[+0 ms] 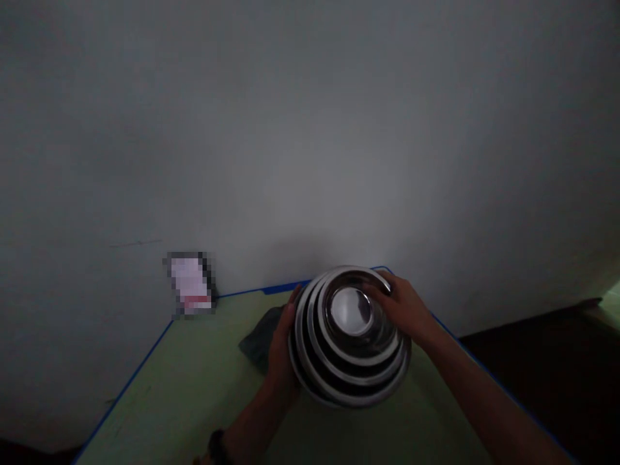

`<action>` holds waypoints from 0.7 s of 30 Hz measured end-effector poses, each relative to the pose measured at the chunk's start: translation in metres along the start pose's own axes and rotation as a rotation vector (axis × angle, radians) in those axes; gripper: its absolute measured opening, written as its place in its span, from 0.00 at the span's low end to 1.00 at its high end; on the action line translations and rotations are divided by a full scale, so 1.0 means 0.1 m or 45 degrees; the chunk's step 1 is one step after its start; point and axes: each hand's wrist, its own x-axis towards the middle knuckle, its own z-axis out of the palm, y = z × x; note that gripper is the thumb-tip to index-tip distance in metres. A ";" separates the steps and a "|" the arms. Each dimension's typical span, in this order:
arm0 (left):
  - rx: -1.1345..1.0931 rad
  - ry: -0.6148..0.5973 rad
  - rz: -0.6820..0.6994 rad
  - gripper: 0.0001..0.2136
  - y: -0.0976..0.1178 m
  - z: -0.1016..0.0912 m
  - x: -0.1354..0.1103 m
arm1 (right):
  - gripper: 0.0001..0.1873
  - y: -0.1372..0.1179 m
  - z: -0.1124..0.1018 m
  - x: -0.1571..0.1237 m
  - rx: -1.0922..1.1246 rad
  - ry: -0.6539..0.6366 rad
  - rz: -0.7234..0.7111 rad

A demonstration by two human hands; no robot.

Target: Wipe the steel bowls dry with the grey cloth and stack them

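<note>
A stack of several upturned steel bowls [349, 336] stands on a pale green table [194, 400] with a blue edge. My left hand [281, 355] is cupped against the stack's left side, fingers curved along the lower rims. My right hand [404, 307] rests on the upper right of the stack, fingers curled over the rim of the topmost bowl. A dark wristband [217, 447] shows on my left wrist.
A dark folded cloth [259, 339] lies on the table just left of the bowls, partly behind my left hand. A blurred-out small card or box [190, 284] stands against the grey wall at the table's back left. Dark floor lies to the right.
</note>
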 end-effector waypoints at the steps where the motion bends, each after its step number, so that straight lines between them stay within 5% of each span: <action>1: -0.021 0.016 -0.056 0.17 -0.02 0.00 -0.01 | 0.17 0.02 0.02 -0.01 0.022 -0.047 0.007; 9: -0.080 0.012 -0.280 0.18 -0.03 0.00 -0.06 | 0.28 0.08 0.11 -0.03 -0.086 -0.250 0.061; 15: 0.020 0.019 -0.446 0.14 -0.06 -0.08 -0.06 | 0.15 0.02 -0.07 -0.17 -0.648 -0.523 0.054; 21: 0.032 0.011 -0.458 0.12 -0.14 0.05 -0.16 | 0.20 0.06 -0.25 -0.31 -0.589 -0.550 0.141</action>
